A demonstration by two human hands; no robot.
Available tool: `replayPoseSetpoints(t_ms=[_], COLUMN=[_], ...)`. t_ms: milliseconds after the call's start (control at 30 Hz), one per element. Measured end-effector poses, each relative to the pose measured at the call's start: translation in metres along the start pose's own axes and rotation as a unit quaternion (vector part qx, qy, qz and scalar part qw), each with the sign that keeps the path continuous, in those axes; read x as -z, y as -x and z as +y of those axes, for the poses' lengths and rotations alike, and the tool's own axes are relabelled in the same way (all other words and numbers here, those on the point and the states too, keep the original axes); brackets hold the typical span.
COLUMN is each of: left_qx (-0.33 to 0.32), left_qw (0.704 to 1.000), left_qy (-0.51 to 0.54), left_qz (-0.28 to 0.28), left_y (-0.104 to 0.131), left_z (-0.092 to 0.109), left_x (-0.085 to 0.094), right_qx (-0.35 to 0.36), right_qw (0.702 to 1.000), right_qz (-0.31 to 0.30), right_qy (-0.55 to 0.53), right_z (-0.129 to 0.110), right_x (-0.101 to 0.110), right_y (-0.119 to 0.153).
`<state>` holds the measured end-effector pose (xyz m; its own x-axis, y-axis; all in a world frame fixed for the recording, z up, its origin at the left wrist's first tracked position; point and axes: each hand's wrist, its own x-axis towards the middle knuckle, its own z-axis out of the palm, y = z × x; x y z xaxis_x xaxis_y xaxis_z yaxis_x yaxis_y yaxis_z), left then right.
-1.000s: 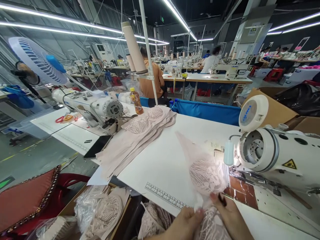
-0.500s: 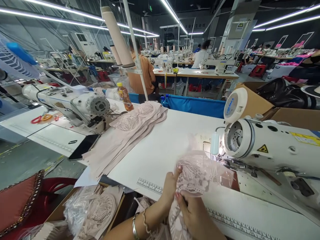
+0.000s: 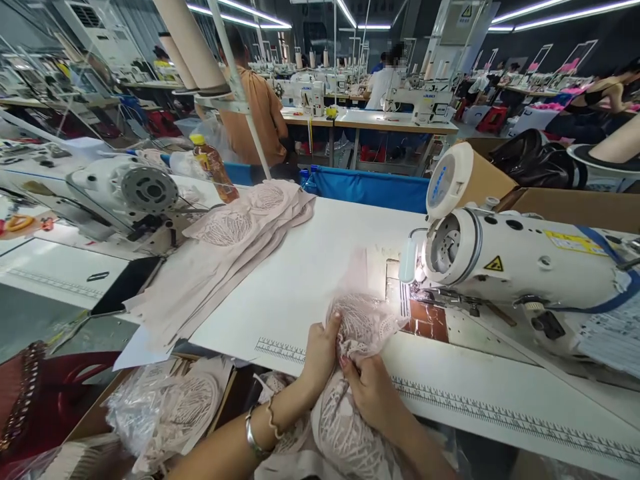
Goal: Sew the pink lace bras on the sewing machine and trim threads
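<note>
A pale pink lace bra piece (image 3: 357,319) with moulded cups is between my hands, over the front of the white table. My left hand (image 3: 321,350) grips its upper cup, thumb on the lace and the other fingers mostly hidden. Close beside it, my right hand (image 3: 373,387) pinches the fabric below that cup. Another lace cup (image 3: 343,427) hangs down below my hands toward my lap. Just beyond them to the right stands a white sewing machine (image 3: 500,260), its lamp lit over the needle area.
Layered pink bra pieces (image 3: 240,233) lie on the table's left side, near a drink bottle (image 3: 215,167). A second sewing machine (image 3: 115,193) stands at the left. Below the edge, a box holds lace cups (image 3: 187,400) and plastic. A person in orange (image 3: 255,120) sits ahead.
The view has shifted right and slightly down. My hands have drawn the bra piece away from the sewing machine, and more of the lower cup shows beneath my right hand.
</note>
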<state>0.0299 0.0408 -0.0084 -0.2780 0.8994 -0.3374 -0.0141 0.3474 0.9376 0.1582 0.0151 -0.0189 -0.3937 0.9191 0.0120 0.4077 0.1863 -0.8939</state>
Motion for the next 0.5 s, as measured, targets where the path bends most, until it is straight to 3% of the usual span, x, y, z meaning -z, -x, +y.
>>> replayPoseSetpoints(t_ms=[167,267,300,333,400,500], left_qx=[-0.024,-0.058,-0.079,-0.11,-0.188,-0.269], left_qw=[0.997,0.981,0.978,0.978,0.973,0.924], left_qy=[0.006,0.061,0.06,0.031,-0.104,-0.266], left_qz=[-0.072,-0.173,-0.184,-0.172,-0.088,0.055], left_y=[-0.002,-0.024,-0.036,-0.05,-0.079,-0.104], left_z=[0.007,0.016,0.021,0.025,0.033,0.04], left_x=[0.004,0.001,0.002,0.004,0.016,0.035], right_qx=[-0.057,-0.111,-0.122,-0.13,-0.131,-0.121], right_qw=[0.998,0.993,0.992,0.99,0.987,0.977], right_qz=[0.002,-0.027,-0.043,-0.058,-0.077,-0.053], right_qy=[-0.005,-0.006,0.001,0.012,0.059,0.167], right_z=[0.007,0.009,0.009,0.009,0.011,0.015], right_x=[0.035,0.05,0.054,0.058,0.065,0.074], right_y=[0.012,0.016,0.017,0.019,0.024,0.033])
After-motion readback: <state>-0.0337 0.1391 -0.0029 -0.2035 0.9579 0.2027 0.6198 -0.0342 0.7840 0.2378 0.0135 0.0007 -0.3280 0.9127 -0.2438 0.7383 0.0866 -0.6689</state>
